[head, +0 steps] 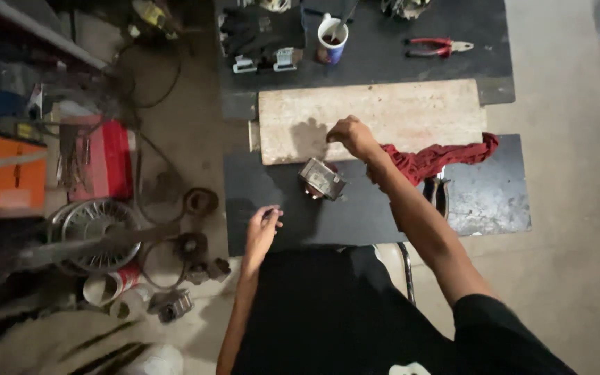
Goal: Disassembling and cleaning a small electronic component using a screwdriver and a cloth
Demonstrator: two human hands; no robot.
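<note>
Head view: the right hand hangs loosely curled, holding nothing, over the pale board — just above the small metal block on the black mat. Left hand rests half-open, empty. Between grips, seemingly; lifting the block needs fingers lowered around it.

A dark surface sits low over a concrete floor. On it lies a pale board, and just in front of the board a small metal block stands tilted. A red rag trails from the board's right end onto the dark sheet. Farther back, a second dark surface carries a white cup, red-handled pliers and a black glove. On the floor to the left lie a red box, a wire fan guard and a dark ring.
</note>
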